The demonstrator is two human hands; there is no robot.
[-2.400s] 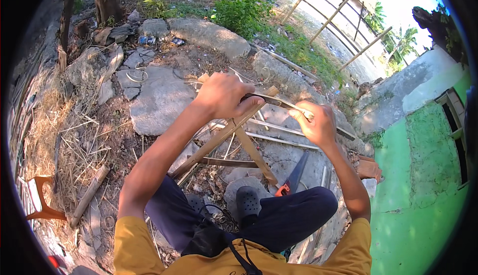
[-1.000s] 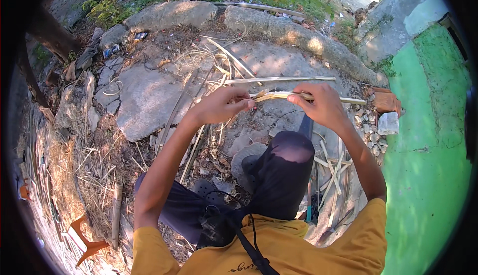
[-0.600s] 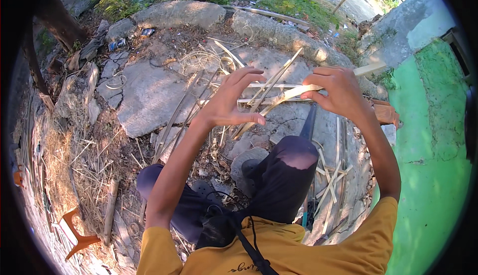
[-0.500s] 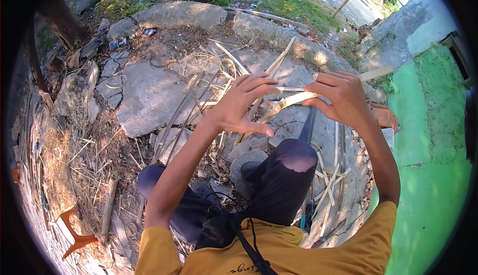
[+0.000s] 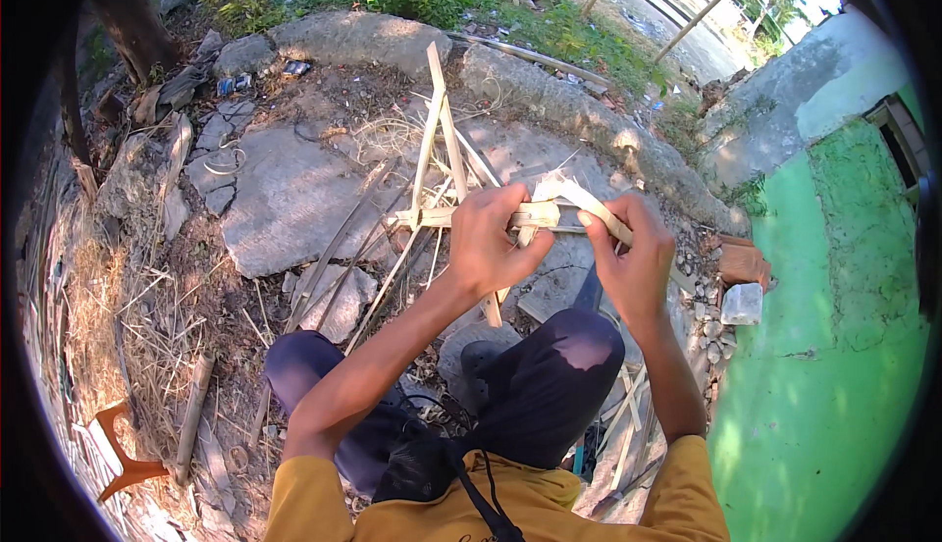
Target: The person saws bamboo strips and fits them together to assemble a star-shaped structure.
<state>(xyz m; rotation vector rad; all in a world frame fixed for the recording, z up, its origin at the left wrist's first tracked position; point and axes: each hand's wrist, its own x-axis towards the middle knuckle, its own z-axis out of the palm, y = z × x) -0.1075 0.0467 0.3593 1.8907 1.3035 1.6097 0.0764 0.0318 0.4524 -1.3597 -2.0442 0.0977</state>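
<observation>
Pale split-bamboo strips cross one another as a pointed frame [image 5: 429,154] in front of me, above my knees. My left hand [image 5: 488,243] is closed around a flat crosswise strip [image 5: 535,215] of this frame, near where several strips meet. The end beside its fingers looks frayed and splintered. A bent bamboo strip [image 5: 589,201] curves up from that joint and down to the right. Thumb and fingers of my right hand [image 5: 633,253] pinch it. How the strips are joined is partly hidden behind my left hand.
A dark blade-like piece [image 5: 589,290] rises by my right knee. Loose bamboo strips [image 5: 628,414] lie to the right, and broken slabs [image 5: 294,199] cover the ground. The green wall [image 5: 814,346] stands at right, an orange plastic piece [image 5: 128,454] at lower left.
The frame has turned, so its point now stands up farther left. My left hand has gone from spread fingers to a grip on it. My right hand has come lower, bending the strip.
</observation>
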